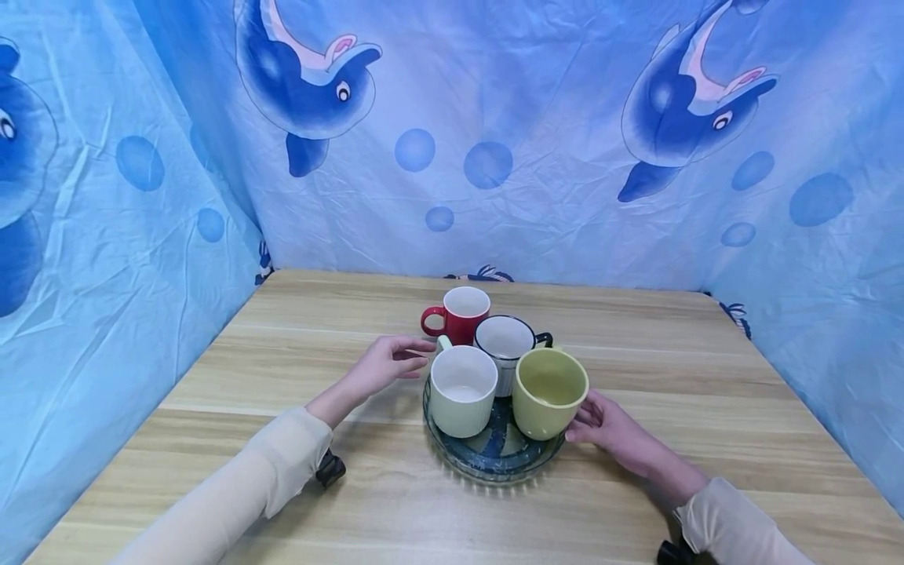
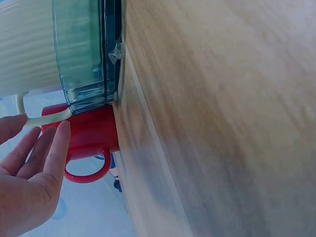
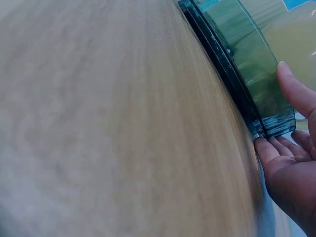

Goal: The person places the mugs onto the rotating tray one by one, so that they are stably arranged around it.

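Observation:
On a round glass tray (image 1: 497, 463) stand a white mug (image 1: 462, 400), a yellow-green mug (image 1: 547, 396) and a white mug with a black rim (image 1: 504, 345). A red mug (image 1: 462, 318) stands behind them, off the tray. My left hand (image 1: 399, 365) is beside the white mug, its thumb and fingers near the pale handle (image 2: 49, 118); whether they touch it I cannot tell. At the tray's right edge is my right hand (image 1: 603, 428), with its thumb by the glass rim and its extended fingers (image 3: 269, 150) low against the base.
The wooden table (image 1: 339, 494) is enclosed by blue cloth (image 1: 452, 102) printed with dolphins and bubbles, at the back and both sides. A black wrist device (image 1: 329, 469) sits under the left sleeve, another (image 1: 674, 552) under the right.

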The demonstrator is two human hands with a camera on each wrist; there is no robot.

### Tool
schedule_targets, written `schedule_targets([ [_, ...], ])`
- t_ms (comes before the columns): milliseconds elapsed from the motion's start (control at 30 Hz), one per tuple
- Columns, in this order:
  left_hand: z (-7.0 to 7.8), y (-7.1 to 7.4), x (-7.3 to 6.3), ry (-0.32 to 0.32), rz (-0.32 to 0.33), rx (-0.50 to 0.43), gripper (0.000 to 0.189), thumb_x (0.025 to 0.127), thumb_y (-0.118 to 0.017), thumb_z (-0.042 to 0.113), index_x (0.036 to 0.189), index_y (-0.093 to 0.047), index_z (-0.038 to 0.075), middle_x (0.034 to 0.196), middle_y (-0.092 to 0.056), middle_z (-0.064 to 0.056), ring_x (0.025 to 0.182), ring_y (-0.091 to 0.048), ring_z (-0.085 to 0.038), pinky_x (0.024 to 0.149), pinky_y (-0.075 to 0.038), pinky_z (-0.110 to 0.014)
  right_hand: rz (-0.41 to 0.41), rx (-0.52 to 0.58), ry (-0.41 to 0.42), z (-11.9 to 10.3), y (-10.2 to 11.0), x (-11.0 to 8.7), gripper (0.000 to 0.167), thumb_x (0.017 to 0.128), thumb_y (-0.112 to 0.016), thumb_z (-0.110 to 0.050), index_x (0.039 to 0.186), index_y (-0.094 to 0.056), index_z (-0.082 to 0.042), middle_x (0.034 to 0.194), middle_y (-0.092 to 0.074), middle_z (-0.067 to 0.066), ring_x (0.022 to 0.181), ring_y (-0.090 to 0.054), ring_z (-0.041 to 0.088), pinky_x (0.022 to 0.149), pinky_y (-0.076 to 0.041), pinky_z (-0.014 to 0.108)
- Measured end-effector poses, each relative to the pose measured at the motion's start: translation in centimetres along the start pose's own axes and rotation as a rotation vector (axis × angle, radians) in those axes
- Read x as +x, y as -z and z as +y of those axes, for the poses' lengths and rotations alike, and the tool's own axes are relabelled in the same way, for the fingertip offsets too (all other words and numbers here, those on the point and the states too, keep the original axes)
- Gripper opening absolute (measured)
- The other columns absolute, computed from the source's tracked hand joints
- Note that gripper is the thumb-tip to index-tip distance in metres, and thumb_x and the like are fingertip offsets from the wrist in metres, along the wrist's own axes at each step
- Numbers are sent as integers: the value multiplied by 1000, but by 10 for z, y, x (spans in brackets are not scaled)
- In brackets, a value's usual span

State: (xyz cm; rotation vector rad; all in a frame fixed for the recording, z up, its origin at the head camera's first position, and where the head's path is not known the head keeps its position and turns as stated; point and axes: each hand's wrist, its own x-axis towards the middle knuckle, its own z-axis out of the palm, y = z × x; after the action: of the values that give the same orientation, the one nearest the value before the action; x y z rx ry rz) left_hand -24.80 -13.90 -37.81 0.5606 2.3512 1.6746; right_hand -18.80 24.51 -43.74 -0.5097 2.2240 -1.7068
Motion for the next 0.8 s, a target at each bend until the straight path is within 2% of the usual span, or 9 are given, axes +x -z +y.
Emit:
schedule_targets([
  [233,-1,0,2,-14,-9,-20,35,96,-56,7,128,-57,-8,132,-58,-26,116,-62,-34,92,-57,-40,-11,-1,3,-1,0,0,91,85,-70,-8,148,-8,15,150,-22,38,136,-29,50,100,-45,14],
  [467,-1,0,0,-14,-23,-44,36,99,-51,8,131,-54,-8,139,-52,-26,124,-56,-36,101,-51,-43,-13,3,-5,-3,0,-1,93,85,-70,-9,148,-7,15,150,-20,38,136,-26,54,101,-45,15],
  [800,0,-1,3,-53,-61,60,38,99,-53,13,133,-54,-5,139,-54,-23,130,-51,-36,107,-46,-44,-14,14,-5,-2,0,-1,93,84,-70,-8,148,-6,16,150,-19,38,137,-24,54,102,-44,16],
])
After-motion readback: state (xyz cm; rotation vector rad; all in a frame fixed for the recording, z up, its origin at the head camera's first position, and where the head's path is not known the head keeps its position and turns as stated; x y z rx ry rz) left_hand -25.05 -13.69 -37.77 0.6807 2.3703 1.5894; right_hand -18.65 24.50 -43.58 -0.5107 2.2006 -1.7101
